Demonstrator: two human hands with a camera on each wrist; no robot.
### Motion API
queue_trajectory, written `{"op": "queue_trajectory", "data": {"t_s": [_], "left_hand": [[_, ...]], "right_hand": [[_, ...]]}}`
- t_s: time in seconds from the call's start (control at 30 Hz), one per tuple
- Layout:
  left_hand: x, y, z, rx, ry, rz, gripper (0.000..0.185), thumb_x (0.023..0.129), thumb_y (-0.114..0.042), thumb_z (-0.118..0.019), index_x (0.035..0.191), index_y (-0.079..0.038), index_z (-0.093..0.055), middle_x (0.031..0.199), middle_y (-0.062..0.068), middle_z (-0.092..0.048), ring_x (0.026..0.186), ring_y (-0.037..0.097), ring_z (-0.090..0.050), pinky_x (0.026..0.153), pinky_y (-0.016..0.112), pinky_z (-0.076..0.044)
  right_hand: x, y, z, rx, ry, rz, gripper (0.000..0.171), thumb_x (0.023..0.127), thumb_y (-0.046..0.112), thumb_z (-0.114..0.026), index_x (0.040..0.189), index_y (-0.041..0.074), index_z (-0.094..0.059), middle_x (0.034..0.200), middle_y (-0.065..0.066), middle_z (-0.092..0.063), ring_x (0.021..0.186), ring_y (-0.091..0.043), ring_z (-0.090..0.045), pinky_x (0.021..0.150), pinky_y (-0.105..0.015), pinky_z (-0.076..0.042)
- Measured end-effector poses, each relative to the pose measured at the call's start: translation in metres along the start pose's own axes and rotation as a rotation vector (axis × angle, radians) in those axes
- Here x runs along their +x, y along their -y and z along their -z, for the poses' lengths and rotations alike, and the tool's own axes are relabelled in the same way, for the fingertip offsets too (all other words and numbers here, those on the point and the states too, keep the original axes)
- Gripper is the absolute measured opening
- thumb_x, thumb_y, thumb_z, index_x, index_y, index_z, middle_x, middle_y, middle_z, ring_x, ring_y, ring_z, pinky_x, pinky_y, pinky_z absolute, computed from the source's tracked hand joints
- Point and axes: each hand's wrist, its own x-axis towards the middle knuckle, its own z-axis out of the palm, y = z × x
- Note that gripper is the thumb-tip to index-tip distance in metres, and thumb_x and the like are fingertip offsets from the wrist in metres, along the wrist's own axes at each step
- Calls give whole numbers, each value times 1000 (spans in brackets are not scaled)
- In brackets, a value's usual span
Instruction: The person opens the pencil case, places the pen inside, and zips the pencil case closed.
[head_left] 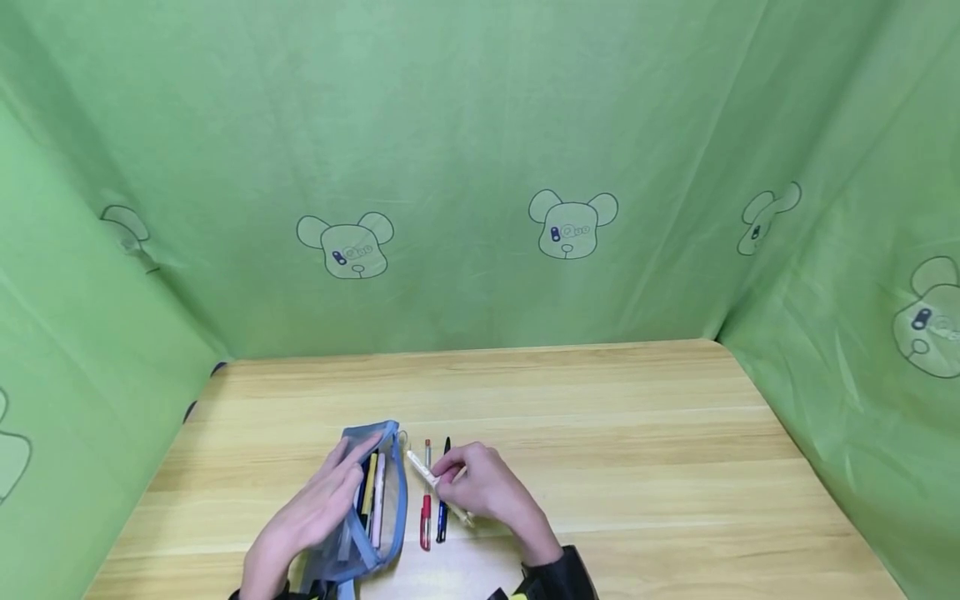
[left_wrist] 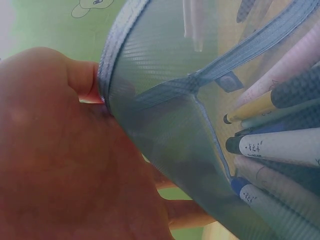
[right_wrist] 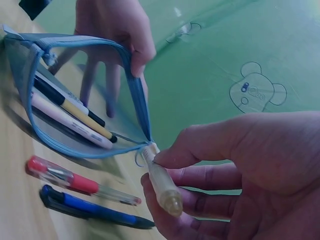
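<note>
A blue mesh pencil case (head_left: 406, 500) lies with its zip mouth gaping. My left hand (head_left: 318, 508) holds its far-left edge, thumb on the zip rim (right_wrist: 136, 95) and fingers behind the mesh. Several pens lie inside, among them a yellow one with a dark part (right_wrist: 95, 120) and a pale pink one (head_left: 378, 492). My right hand (head_left: 483, 483) pinches a white pen (right_wrist: 162, 182) between thumb and fingers, just right of the case. Its far end is close to the case's corner; from these views I cannot tell whether they touch.
On the wooden table (head_left: 637, 450), a red-capped pen (head_left: 426, 521) and a blue pen (head_left: 442, 521) lie side by side, right of the case and under the right hand's pen. Green cloth (head_left: 465, 108) with printed bear heads hangs behind and along both sides.
</note>
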Motion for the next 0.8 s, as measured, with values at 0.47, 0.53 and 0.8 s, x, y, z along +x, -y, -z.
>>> {"op": "queue_trajectory", "data": {"t_s": [0.47, 0.53, 0.8], "left_hand": [[0, 0, 0, 1, -8, -8, 54, 113, -28, -19, 163, -12, -29, 165, 30, -16, 151, 52, -9, 113, 76, -18], [0, 0, 0, 4, -9, -10, 54, 113, -28, -19, 163, -13, -29, 166, 29, -17, 152, 52, -9, 113, 77, -18], [1, 0, 0, -4, -7, -6, 54, 112, -26, -19, 163, -12, -29, 166, 24, -21, 152, 51, -9, 115, 75, -19]], "right_hand": [[9, 4, -28, 23, -55, 7, 24, 80, -6, -68, 102, -1, -77, 78, 2, -66, 61, -7, -53, 54, -16, -42], [10, 5, -32, 20, -61, 9, 23, 81, -4, -70, 103, -1, -77, 78, 2, -67, 61, -6, -55, 54, -17, -45], [13, 8, -45, 13, -72, 39, 18, 82, -4, -72, 98, 1, -78, 73, 7, -64, 58, -4, -55, 52, -17, -47]]}}
